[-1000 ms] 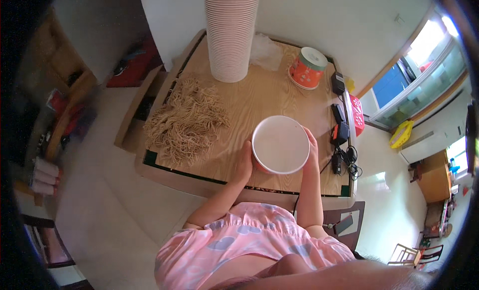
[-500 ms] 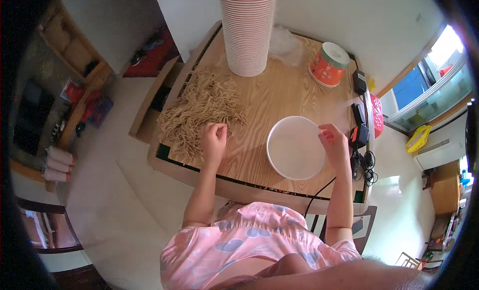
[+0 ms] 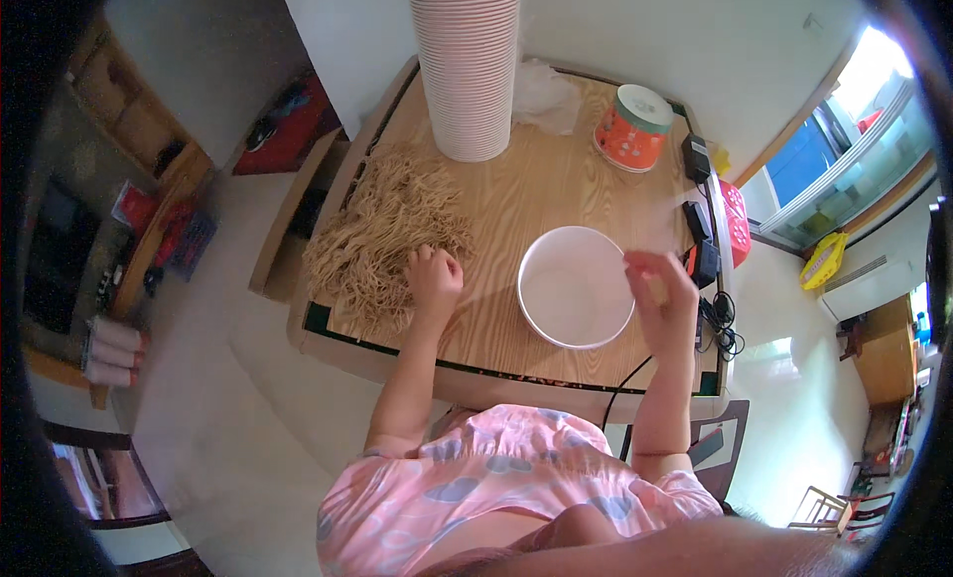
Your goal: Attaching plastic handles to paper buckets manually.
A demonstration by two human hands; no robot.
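A large white paper bucket [image 3: 568,304] stands upright on the wooden table, its round mouth facing up and its inside bare. My right hand [image 3: 665,289] is at the right of its rim, thumb and fingers bent together in a pinch; what they hold, if anything, cannot be made out. To the left lies a loose heap of thin beige, noodle-like strands [image 3: 382,225]. At the heap's right edge my left hand [image 3: 437,276] is closed, fingers curled toward the strands; its grip is hidden.
A tall stack of nested white buckets [image 3: 465,81] rises at the back. Beside it lies a clear plastic bag [image 3: 546,96]. An orange and green bucket [image 3: 633,130] stands upside down at the back right. Black adapters [image 3: 697,158] and cables [image 3: 723,324] line the right edge.
The whole view has shifted slightly. My left hand has turned and lowered a little at the heap's edge. My right hand has drawn slightly right of the rim; the bucket stays in place.
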